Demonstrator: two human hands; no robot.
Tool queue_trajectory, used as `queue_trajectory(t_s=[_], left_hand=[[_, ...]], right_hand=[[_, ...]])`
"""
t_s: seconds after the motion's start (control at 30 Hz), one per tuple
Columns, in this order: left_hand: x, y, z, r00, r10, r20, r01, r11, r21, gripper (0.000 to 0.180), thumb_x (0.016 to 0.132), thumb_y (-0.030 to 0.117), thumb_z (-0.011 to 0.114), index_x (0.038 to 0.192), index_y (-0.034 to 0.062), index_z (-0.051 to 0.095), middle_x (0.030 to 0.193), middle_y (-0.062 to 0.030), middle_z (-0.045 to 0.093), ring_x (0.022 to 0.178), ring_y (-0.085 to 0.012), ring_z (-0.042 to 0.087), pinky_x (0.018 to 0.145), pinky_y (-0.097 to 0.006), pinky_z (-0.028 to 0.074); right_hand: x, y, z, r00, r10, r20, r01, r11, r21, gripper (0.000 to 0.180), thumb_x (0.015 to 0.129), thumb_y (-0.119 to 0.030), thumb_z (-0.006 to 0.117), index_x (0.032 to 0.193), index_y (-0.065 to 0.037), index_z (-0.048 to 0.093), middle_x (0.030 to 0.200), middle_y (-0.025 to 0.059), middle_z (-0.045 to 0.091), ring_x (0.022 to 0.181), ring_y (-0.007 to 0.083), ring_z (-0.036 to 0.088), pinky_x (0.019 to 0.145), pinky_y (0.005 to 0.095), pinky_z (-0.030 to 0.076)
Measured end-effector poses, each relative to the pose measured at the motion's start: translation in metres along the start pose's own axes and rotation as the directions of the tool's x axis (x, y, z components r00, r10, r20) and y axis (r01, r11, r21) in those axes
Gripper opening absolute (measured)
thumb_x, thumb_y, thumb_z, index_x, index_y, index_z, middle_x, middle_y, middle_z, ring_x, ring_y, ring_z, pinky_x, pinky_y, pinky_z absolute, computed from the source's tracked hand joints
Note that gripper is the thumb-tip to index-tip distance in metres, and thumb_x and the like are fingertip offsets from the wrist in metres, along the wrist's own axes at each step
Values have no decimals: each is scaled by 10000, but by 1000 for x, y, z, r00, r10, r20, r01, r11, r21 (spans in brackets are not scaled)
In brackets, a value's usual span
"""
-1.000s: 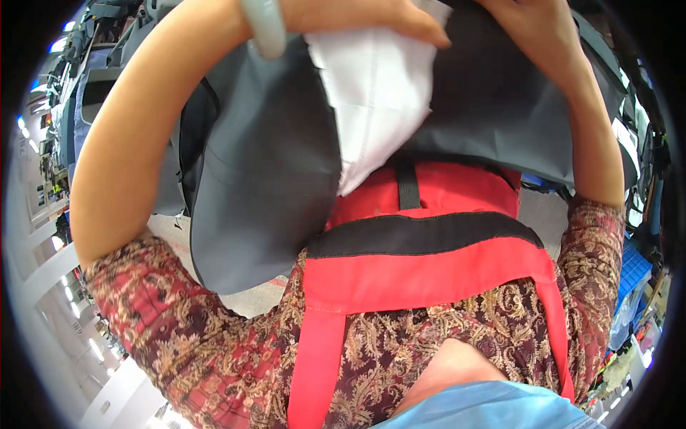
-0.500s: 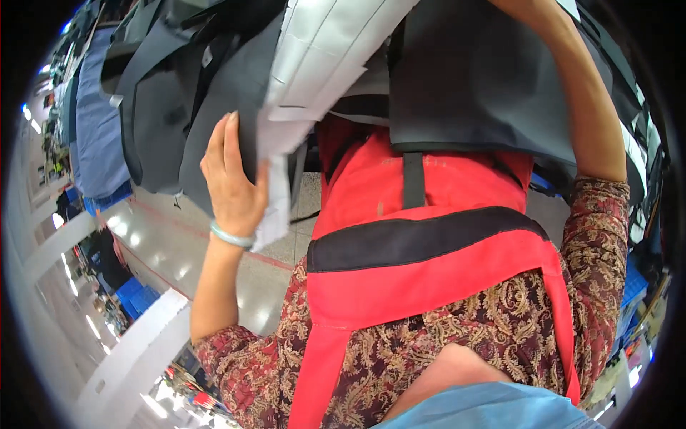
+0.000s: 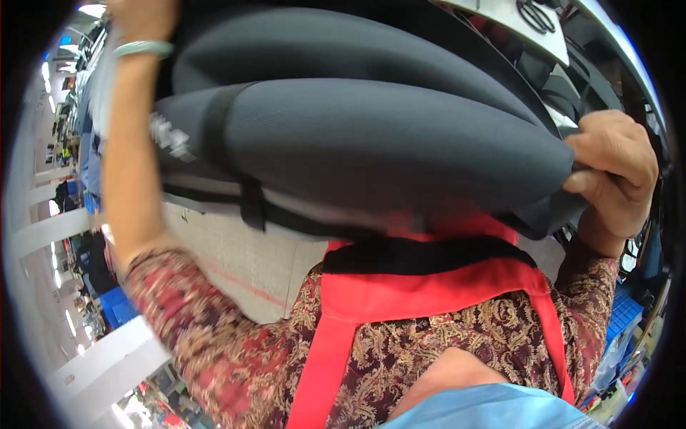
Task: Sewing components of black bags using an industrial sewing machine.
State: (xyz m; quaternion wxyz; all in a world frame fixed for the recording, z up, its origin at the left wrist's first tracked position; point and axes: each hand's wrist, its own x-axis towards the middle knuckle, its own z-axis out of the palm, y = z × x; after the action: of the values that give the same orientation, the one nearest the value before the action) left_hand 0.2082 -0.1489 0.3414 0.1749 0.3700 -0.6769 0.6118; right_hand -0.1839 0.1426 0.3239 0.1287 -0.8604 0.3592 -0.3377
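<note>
A large dark grey fabric piece point(image 3: 386, 136) with black straps point(image 3: 218, 129) and a white printed mark spans the space in front of my chest, bulging and partly folded. At its right end my right hand point(image 3: 618, 168) is closed, thumb and fingers pinching the fabric's edge. My left hand point(image 3: 143, 18) reaches up to the far left end of the fabric. It is smeared by motion and cut by the picture's edge, so its fingers do not show clearly. The fabric's lower edge is blurred and hangs over my red apron point(image 3: 407, 293).
At the upper right is a white surface point(image 3: 493, 14) with black scissor-like handles point(image 3: 536, 16) on it. A blue crate point(image 3: 625, 314) stands low on the right. To the left are a white beam point(image 3: 107, 357), a blue bin point(image 3: 114, 307) and pale floor point(image 3: 236, 257).
The white strip near my left hand is out of view. My left hand has moved up and left; my right hand has come down at the right. The grey fabric now stretches between them.
</note>
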Motion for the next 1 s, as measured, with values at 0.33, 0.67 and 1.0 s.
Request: queue_trajectory(t_s=[0.33,0.67,1.0], left_hand=[[-107,222,69,900,256,353,130,616,-777,655,816,57,478,1450,179,367,1459,-50,431,1416,-205,323,1099,-523,157],[-33,198,89,665,418,619,309,600,-738,698,797,72,480,1471,196,353,1476,-76,424,1404,-205,342,1112,-576,146],[-47,208,136,507,378,775,371,716,-592,697,813,146,489,1488,177,321,1493,-78,412,1407,-209,353,1131,-572,161]], right_hand=[[27,110,45,743,627,234,-668,717,199,249,878,-215,677,878,29,628,732,21,585,721,82,512,694,261,447],[20,129,34,769,635,78,-634,742,217,231,894,-204,656,895,27,646,733,66,625,719,105,541,708,280,463],[36,153,59,772,635,28,-635,766,98,264,885,-241,635,942,15,663,865,158,681,810,293,643,763,365,484]])
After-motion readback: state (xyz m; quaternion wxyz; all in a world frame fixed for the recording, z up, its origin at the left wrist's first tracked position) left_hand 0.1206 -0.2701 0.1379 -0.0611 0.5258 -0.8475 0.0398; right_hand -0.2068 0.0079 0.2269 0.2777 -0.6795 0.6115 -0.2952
